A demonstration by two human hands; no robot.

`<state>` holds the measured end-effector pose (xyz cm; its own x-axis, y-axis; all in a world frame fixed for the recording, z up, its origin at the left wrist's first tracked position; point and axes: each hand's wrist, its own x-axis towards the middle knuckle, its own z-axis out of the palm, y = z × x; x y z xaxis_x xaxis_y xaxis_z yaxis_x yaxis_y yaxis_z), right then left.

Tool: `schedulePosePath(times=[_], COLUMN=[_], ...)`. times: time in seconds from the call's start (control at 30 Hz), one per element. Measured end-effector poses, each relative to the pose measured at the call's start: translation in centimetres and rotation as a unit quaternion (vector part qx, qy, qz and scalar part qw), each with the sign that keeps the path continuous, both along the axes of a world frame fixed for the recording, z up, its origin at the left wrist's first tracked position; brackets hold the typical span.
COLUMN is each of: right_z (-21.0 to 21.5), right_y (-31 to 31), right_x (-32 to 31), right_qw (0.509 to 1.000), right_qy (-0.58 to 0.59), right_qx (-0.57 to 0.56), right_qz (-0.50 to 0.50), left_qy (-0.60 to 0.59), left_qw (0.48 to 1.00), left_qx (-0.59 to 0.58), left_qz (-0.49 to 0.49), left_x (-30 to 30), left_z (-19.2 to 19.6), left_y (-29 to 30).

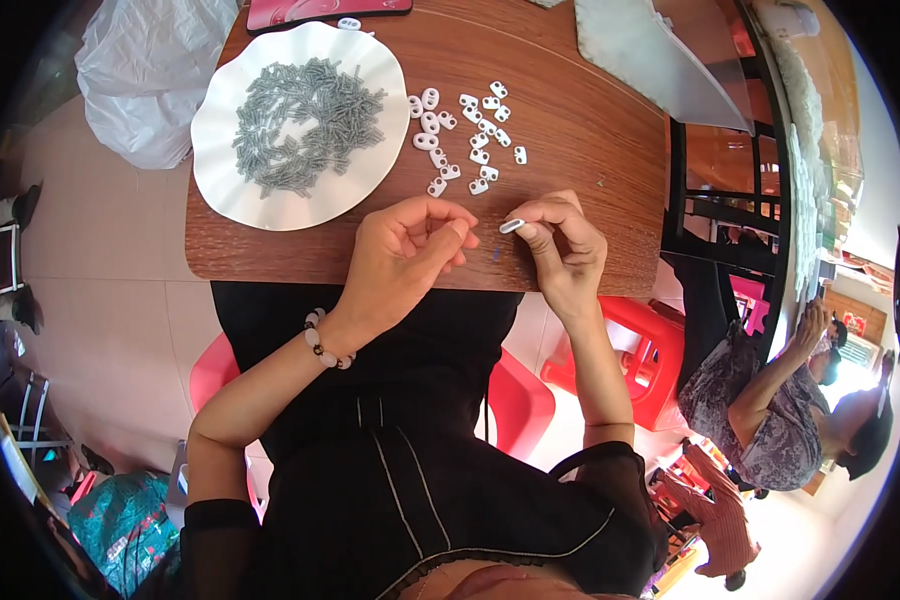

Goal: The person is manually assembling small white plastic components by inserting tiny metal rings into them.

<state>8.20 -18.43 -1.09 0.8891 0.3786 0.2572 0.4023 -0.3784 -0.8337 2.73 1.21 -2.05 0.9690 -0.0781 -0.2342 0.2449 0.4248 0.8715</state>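
Note:
My right hand [570, 240] pinches a small white oval plastic piece [512, 227] with a dark slot between thumb and forefinger, above the table's near edge. To its left, my left hand [405, 250] is closed with thumb and fingertips together; whatever it may hold is too small to make out. The two hands are slightly apart. Beyond them, several white plastic pieces with holes [479, 141] lie loose on the table. A white wavy-rimmed plate [215, 175] at the left bears a heap of tiny grey spring-like pieces [305, 120].
The brown wooden table [590, 150] has its near edge under my hands. A red-pink flat object [325, 10] lies at the far edge, and a white plastic bag [155, 75] is at the left. A red stool [640, 360] stands to the right; other people are further right.

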Motion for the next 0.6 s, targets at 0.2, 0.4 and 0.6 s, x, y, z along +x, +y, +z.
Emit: schedulePosePath(times=[0.2, 0.4, 0.6], right_z=[0.1, -0.34, -0.25], right_y=[0.08, 0.19, 0.26], right_x=[0.0, 0.15, 0.4], right_qw=[0.99, 0.99, 0.986], right_qy=[0.055, -0.032, -0.097], right_qx=[0.114, 0.094, 0.061], right_qz=[0.06, 0.104, 0.118], left_qy=[-0.035, -0.059, -0.061], left_qw=[0.999, 0.998, 0.998], left_qx=[0.014, 0.001, -0.006], left_qz=[-0.01, -0.022, -0.022], left_x=[-0.24, -0.47, -0.44], left_z=[-0.07, -0.19, -0.24], left_y=[-0.42, -0.59, -0.51])
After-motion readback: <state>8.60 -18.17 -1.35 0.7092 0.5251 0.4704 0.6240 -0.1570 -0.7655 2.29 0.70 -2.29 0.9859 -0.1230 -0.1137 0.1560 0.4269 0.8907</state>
